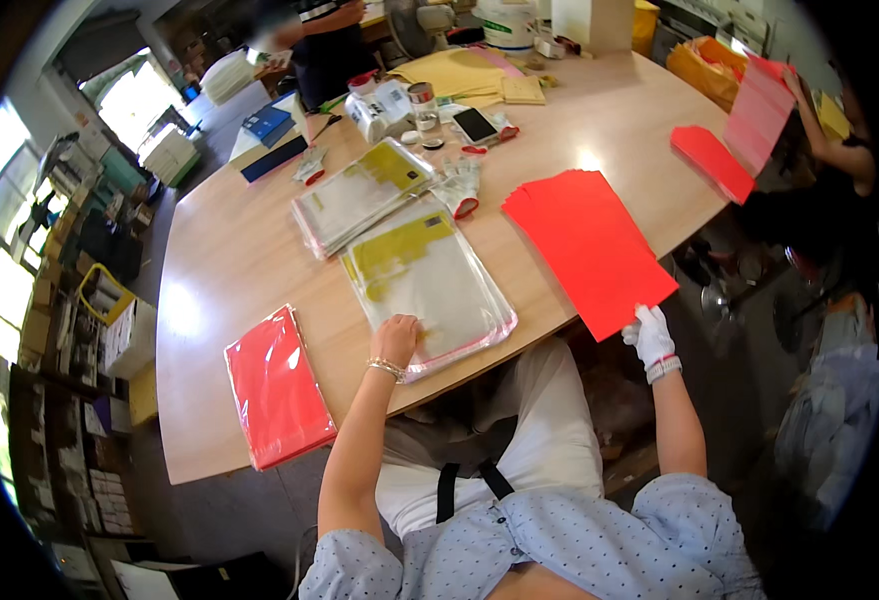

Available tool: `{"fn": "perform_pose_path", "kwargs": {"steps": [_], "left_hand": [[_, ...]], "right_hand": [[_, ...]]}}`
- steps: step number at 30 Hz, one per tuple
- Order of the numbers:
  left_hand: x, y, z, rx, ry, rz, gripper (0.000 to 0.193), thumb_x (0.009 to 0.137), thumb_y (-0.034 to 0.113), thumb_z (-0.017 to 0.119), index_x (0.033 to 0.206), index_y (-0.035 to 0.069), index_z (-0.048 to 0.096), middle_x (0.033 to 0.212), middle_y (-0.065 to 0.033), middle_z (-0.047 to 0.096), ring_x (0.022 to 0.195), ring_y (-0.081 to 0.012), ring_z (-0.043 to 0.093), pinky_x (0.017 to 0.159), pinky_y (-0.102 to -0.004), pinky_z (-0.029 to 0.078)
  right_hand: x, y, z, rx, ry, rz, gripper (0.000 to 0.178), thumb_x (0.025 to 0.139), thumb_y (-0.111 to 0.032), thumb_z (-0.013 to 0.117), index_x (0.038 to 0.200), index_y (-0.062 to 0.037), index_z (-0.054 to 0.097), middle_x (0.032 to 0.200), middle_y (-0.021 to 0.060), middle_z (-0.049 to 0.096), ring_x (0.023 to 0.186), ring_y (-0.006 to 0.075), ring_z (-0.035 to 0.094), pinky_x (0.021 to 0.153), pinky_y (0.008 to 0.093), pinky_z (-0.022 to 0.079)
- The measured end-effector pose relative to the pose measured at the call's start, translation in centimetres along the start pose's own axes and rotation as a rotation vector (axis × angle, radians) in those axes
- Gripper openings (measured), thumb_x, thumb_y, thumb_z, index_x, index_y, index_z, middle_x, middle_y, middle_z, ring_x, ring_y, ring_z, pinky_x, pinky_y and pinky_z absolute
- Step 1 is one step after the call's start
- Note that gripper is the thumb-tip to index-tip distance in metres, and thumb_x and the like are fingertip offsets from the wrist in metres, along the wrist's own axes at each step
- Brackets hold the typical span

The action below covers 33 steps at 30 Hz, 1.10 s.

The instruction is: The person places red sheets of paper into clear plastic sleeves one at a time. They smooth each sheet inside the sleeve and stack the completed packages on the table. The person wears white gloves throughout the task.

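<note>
My bare left hand [396,338] lies on a stack of clear plastic bags [464,285] with yellow-green print, fingers curled on the upper bag near the table's front edge. In a white glove, my right hand [650,337] pinches the near corner of the red paper sheets [589,240]. Those sheets lie slightly fanned, their near corner jutting past the table edge; whether one sheet or several are gripped cannot be told. To the left of my left hand is a pile of red sheets in clear plastic [279,390]. A second stack of clear bags [359,200] lies farther back.
The wooden table [209,260] also carries white gloves [457,187], a phone [475,125], a can [422,98], yellow sheets [459,75] and blue boxes [267,124]. At right, a person holds a red sheet [759,115] beside more red paper [711,160]. Another person stands behind the table.
</note>
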<state>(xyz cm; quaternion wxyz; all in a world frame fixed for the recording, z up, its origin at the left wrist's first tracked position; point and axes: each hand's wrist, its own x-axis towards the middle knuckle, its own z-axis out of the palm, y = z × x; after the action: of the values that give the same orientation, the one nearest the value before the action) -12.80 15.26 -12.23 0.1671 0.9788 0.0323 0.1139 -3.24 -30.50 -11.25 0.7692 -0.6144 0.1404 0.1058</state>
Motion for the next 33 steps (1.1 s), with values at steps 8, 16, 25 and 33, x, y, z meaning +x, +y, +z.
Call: {"fn": "perform_pose_path", "kwargs": {"steps": [8,16,25,33], "left_hand": [[0.0,0.8,-2.6,-0.141,-0.136,-0.193,0.022,0.088,0.018,0.046,0.094,0.006,0.064,0.094,-0.0122,0.065,0.089,-0.031,0.059,0.081,-0.0415,0.046],[-3.0,1.8,-4.6,0.19,-0.01,0.053,0.02,0.084,0.017,0.056,0.095,0.002,0.062,0.1,-0.0126,0.064,0.098,-0.0319,0.056,0.086,-0.0406,0.044],[-2.6,-1.9,-4.1,-0.604,-0.218,-0.349,0.026,0.086,0.021,0.057,0.096,-0.003,0.06,0.082,-0.0108,0.065,0.07,-0.0187,0.064,0.059,-0.0283,0.051],[-3.9,-0.6,-2.9,-0.797,-0.11,-0.266,0.03,0.089,0.007,0.049,0.115,-0.009,0.051,0.085,-0.0099,0.066,0.07,-0.0154,0.066,0.056,-0.0232,0.051]], "right_hand": [[-15.2,-0.7,2.1,0.04,-0.379,-0.075,0.035,0.085,-0.012,0.048,0.119,-0.0008,0.047,0.096,0.0058,0.061,0.071,0.012,0.06,0.052,0.022,0.048],[-18.8,3.8,5.5,0.363,-0.366,0.276,0.02,0.088,-0.01,0.046,0.105,-0.0029,0.051,0.084,0.0036,0.059,0.059,0.012,0.054,0.051,0.0233,0.045],[-19.8,3.8,5.7,0.617,-0.283,0.582,0.015,0.092,-0.012,0.045,0.103,-0.0081,0.052,0.089,-0.0003,0.06,0.064,0.0066,0.058,0.049,0.0195,0.048],[-20.7,2.3,7.6,0.261,-0.314,0.272,0.012,0.092,-0.01,0.044,0.101,-0.0072,0.051,0.079,0.0023,0.056,0.054,0.0095,0.053,0.042,0.0219,0.04]]}}
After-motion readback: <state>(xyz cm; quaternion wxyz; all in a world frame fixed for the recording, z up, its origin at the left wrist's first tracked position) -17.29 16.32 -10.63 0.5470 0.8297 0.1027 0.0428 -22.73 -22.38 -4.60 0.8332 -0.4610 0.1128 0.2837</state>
